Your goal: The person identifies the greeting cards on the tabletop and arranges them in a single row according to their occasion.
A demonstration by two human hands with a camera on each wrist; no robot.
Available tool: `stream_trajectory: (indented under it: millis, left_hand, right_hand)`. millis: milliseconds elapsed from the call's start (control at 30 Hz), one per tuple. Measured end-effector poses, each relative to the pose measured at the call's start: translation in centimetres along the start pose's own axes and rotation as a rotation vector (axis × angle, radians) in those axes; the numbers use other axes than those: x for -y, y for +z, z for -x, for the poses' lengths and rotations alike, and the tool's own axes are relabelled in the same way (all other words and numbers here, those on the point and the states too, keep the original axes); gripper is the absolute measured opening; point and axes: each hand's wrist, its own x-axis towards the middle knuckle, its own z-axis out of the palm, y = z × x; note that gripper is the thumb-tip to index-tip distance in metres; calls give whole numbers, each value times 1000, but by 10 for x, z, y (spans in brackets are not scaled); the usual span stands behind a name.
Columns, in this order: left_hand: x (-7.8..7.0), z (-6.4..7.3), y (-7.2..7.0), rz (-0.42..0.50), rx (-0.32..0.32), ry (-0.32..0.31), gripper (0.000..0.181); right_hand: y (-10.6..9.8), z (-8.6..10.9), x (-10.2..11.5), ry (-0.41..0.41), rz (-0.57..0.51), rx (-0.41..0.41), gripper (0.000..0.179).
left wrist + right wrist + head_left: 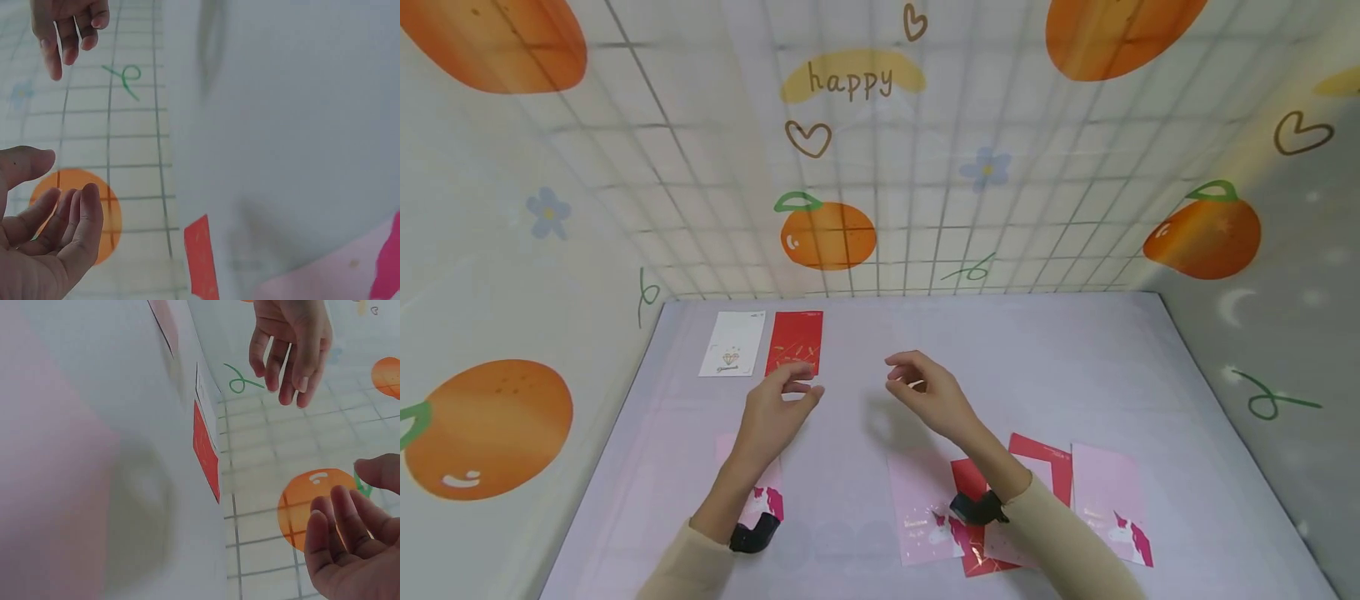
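Note:
Both hands hover over the table, apart from each other, with nothing in their fingers. My left hand (pixel 778 408) has loosely bent fingers, and its fingertips overlap the lower edge of a red card (pixel 797 337) in the head view. Beside that card lies a white card (pixel 732 343) with a small diamond print. Under the left forearm a pink card (pixel 767 492) is partly hidden. My right hand (pixel 931 396), also loosely curved, casts a shadow on the table. In the left wrist view, the left hand (pixel 50 231) shows its thumb and fingers well apart.
Near the right forearm lie several overlapping cards: a pink unicorn card (pixel 921 508), a red card (pixel 973 558) and a red-edged one (pixel 1060 467). Another pink unicorn card (pixel 1108 492) lies farther right. Printed curtains (pixel 880 167) stand around the pale table (pixel 842 467).

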Motion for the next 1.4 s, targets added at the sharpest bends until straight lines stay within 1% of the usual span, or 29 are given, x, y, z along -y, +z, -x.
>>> stream_trajectory:
  millis: [300,433,533,767,900,1133,1267,1400]
  left_hand:
    - [0,14,19,57,26,41,38]
    - [0,17,28,72,45,71,36]
    - [-2,18,34,80,56,82,36]
    - [-6,21,49,72,89,113,33]
    - [-11,23,60,62,124,120,33]
    - [-17,25,80,47,203,131,36]
    - [-19,26,92,25,236,148,36]
    - [-22,29,105,-3,295,156,36]
  right_hand:
    - [-21,28,-2,-18,64,-15,32]
    - [-29,38,-4,-18,87,-11,33]
    - [-35,46,-5,-24,96,-17,35]
    - [-49,63,-8,-14,108,-20,34]
    - [-57,72,-11,0,120,-20,36]
    - [-72,86,-24,20,185,-35,34]
    - [-81,93,-34,54,190,-36,33]
    - [-91,101,-43,95,190,-20,33]
